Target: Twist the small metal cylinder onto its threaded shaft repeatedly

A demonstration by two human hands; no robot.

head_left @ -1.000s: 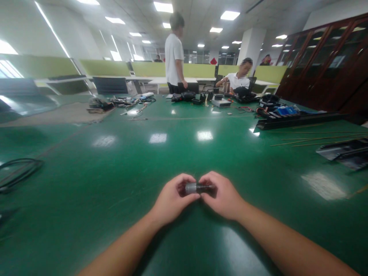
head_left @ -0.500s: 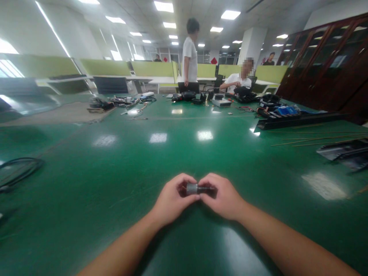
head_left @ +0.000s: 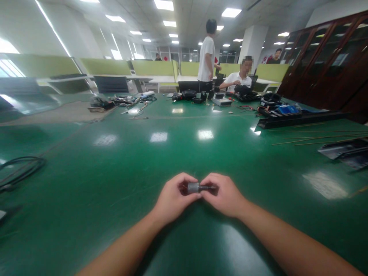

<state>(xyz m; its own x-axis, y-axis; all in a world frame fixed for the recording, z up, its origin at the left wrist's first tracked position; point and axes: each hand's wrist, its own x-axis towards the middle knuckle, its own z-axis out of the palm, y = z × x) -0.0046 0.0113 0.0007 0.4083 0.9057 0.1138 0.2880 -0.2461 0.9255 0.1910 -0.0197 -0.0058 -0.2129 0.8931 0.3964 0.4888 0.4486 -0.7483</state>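
Observation:
A small motor rotor (head_left: 193, 187), a grey cylinder with a thin dark shaft pointing right, lies level between my two hands just over the green table (head_left: 120, 161). My left hand (head_left: 175, 197) curls around the cylinder end, thumb below and fingers above. Around the shaft end closes my right hand (head_left: 222, 194), its thumb and fingertips meeting those of the left. Something copper-coloured shows at the rotor's left end, partly hidden by the left fingers. The far tip of the shaft is covered by the right hand.
Black cable (head_left: 23, 172) lies coiled at the left. Metal channels (head_left: 299, 120), thin rods (head_left: 319, 138) and dark profiles (head_left: 347, 151) are on the right. Tools and electronics (head_left: 189, 95) line the far edge, where one person (head_left: 206, 57) stands and another (head_left: 241, 78) sits.
The standing person has moved to the right behind the table. My hands and the rotor hold nearly the same position, with only a slight shift in the view.

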